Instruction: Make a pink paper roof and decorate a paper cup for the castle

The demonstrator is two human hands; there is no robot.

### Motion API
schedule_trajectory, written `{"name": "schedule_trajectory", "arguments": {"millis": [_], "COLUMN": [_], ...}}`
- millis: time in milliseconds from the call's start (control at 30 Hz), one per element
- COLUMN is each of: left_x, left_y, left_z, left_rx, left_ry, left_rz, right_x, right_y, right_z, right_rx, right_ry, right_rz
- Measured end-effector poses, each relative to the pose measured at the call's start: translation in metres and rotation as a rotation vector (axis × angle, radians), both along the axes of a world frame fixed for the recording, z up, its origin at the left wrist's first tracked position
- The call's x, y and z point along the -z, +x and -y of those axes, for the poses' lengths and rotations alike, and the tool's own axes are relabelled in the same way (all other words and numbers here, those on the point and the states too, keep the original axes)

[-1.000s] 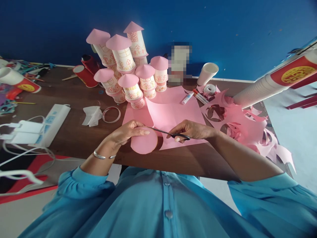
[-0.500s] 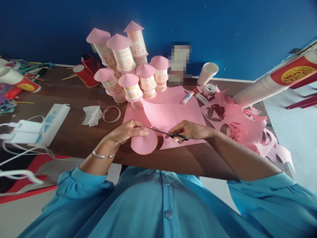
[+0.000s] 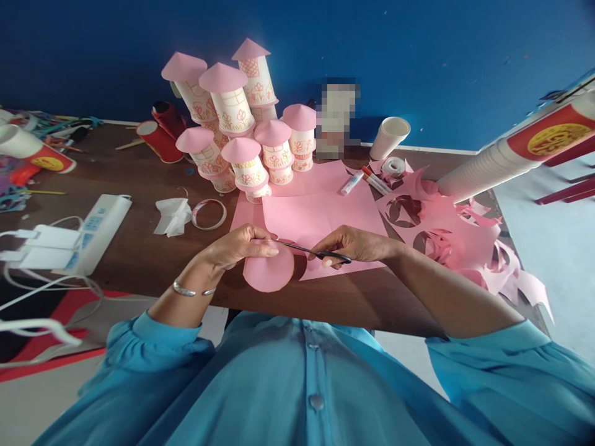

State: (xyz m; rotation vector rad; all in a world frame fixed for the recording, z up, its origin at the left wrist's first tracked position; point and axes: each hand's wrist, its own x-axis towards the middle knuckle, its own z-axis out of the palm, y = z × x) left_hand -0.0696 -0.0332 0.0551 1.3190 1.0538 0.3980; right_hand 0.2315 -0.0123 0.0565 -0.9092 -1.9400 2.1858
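Note:
My left hand pinches a round pink paper disc that still joins a larger pink sheet lying on the brown table. My right hand grips black scissors, whose blades point left into the paper at the top edge of the disc. Both hands hover just above the table's near edge.
Several paper-cup towers with pink cone roofs stand behind the sheet. Markers, a tape roll and a white cup lie at the back right beside pink offcuts. A long cup stack lies right. A power strip sits left.
The disc and the sheet have turned slightly in my left hand, with the sheet's upper left edge swinging leftward. The scissors have crept a little left along the cut.

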Motion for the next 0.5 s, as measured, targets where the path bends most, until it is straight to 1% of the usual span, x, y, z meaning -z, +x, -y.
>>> {"name": "schedule_trajectory", "arguments": {"millis": [100, 200, 267, 333, 400, 433, 500], "left_x": [-0.005, -0.008, -0.010, -0.012, -0.013, -0.014, -0.015], "left_y": [0.000, -0.004, -0.008, -0.014, -0.019, -0.021, -0.022], "left_z": [0.002, 0.005, 0.007, 0.008, 0.008, 0.008, 0.007], "left_rx": [0.000, -0.009, -0.035, -0.107, -0.233, -0.300, -0.414], "left_ry": [-0.037, -0.058, -0.049, -0.039, -0.034, -0.029, -0.001], "left_rz": [-0.021, -0.026, -0.024, -0.008, 0.030, 0.056, 0.107], "right_x": [0.001, 0.002, 0.003, 0.005, 0.010, 0.014, 0.024], "right_y": [-0.001, 0.000, 0.004, 0.008, 0.013, 0.016, 0.020], "right_z": [0.000, 0.000, 0.001, 0.002, 0.006, 0.008, 0.015], "right_rx": [0.001, 0.032, 0.095, 0.217, 0.356, 0.415, 0.476], "right_ry": [-0.011, -0.003, 0.029, 0.094, 0.225, 0.335, 0.631], "right_rz": [-0.006, -0.008, -0.022, -0.046, -0.017, 0.037, 0.194]}}
